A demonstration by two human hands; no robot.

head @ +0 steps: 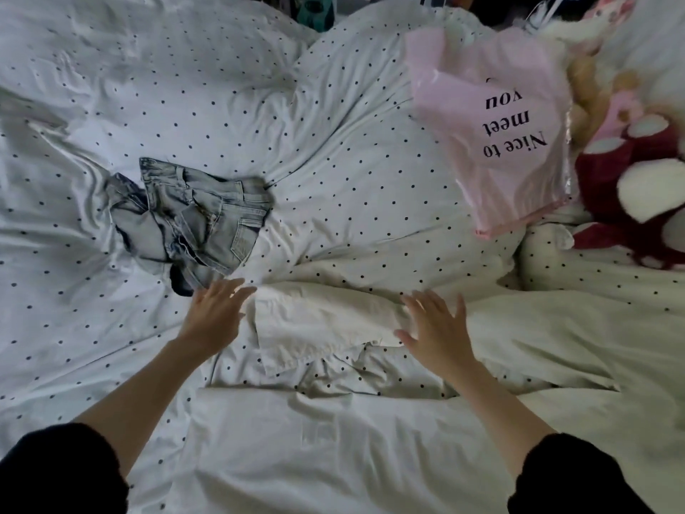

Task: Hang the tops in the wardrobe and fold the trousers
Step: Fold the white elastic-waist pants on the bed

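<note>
Both hands, left hand (215,313) and right hand (433,324), hover spread-fingered over the cream trousers (326,320) (soft, creased), crumpled faded denim shorts (200,220) just beyond the left on the polka-dot bed (333,161).

— Where are the shorts (200,220)?
— On the bed (92,328), left of centre, beyond the left hand (215,315).
— And the bag (496,124)?
— Far right, beside the plush toys (630,187), beyond the right hand (433,328).

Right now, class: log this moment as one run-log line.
left hand: open, near jeans | right hand: open, on cream garment | jeans: crumpled, unfolded
</note>
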